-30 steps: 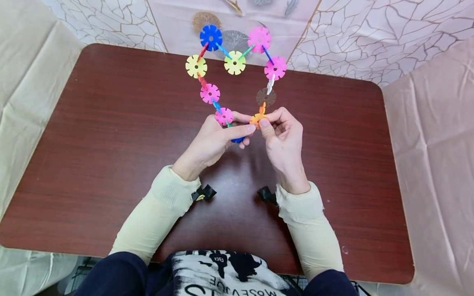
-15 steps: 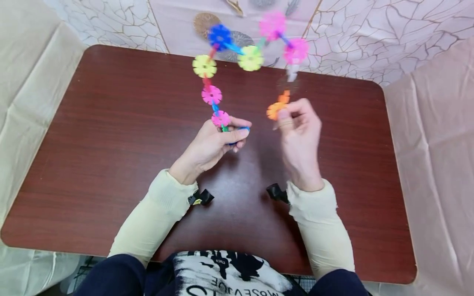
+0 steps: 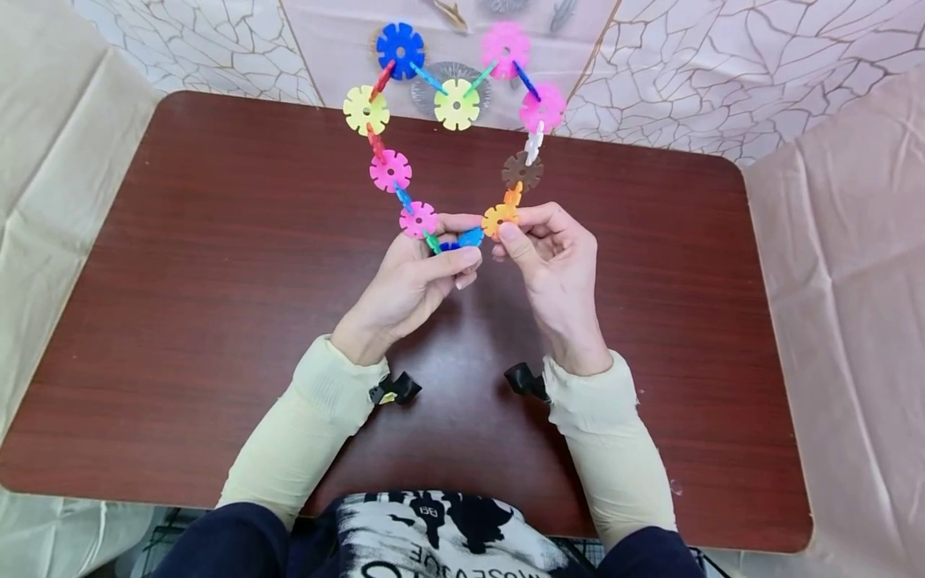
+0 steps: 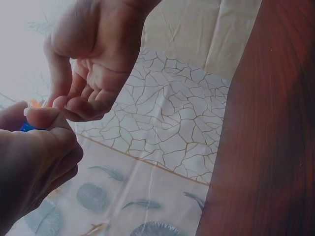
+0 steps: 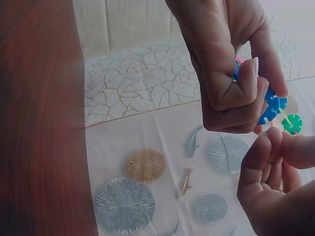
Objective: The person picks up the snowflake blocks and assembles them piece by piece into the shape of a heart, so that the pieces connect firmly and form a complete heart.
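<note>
A chain of notched plastic snowflake discs bends into a heart-like outline between both hands in the head view. My left hand grips its left end, with thumb and fingers around a dark blue disc. A lighter blue disc sticks up at its fingertips. My right hand pinches an orange disc at the other end, right beside the lighter blue one. Pink, yellow, brown and other discs make up the loop. In the right wrist view, fingers partly hide a blue disc.
Below the hands spreads a dark reddish-brown table. Patterned cloth lies beyond its far edge, and pale drapes hang at the sides. A small black camera juts from the left wrist, another from the right.
My right hand swung right with the orange end, opening a gap, then came back beside the left fingertips. The lighter blue disc now shows above the left thumb.
</note>
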Motion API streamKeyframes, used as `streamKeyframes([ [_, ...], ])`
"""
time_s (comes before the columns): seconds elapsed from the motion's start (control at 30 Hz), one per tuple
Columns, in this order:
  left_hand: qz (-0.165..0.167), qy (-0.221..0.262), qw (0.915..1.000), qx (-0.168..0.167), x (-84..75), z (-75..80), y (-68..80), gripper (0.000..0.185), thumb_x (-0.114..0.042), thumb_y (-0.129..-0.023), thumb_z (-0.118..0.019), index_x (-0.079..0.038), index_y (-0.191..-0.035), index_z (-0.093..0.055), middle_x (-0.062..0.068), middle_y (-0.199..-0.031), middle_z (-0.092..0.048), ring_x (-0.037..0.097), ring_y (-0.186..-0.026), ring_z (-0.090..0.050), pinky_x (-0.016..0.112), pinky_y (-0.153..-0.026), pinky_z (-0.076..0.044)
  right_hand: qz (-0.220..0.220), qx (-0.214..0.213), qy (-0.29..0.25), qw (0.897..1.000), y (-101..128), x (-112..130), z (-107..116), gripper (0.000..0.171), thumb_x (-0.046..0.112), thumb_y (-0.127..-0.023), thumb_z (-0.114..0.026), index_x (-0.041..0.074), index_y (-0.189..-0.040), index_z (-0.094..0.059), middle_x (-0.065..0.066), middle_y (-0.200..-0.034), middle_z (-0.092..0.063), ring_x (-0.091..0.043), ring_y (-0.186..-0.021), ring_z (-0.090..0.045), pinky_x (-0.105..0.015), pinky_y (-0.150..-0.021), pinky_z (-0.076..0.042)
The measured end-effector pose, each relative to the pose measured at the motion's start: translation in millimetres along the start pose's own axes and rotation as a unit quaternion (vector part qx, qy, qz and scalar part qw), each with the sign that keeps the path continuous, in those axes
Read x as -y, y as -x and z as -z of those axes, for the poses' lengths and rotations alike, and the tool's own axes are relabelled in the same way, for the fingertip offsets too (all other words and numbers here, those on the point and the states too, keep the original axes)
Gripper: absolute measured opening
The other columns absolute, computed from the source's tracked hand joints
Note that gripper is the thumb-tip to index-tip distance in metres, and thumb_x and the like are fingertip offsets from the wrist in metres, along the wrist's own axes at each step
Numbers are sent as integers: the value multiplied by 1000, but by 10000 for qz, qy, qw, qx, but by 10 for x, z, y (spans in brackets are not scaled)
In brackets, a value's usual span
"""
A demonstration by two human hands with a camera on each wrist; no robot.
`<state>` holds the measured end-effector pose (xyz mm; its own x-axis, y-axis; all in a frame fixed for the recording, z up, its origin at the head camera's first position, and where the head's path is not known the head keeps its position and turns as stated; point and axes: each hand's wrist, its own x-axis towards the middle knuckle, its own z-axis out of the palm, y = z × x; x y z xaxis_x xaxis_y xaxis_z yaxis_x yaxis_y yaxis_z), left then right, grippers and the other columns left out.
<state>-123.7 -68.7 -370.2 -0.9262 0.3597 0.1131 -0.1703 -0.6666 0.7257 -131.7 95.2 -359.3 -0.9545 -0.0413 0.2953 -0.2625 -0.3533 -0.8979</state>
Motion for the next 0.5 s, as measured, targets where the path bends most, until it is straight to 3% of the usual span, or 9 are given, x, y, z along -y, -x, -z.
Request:
streamKeyframes([
  [0.5,-40,102,9999,107,-36,-15,2,33,15,-92,-43,-1,-115,-59,9,-87,-61,19,-73,-51,23,-62,-42,-61,92,-359,9993,-2,-53,-18,10,-8,-85,-68,-2,-93,-65,-14,-83,-68,-20,-65,-65,-29,-68,-57],
])
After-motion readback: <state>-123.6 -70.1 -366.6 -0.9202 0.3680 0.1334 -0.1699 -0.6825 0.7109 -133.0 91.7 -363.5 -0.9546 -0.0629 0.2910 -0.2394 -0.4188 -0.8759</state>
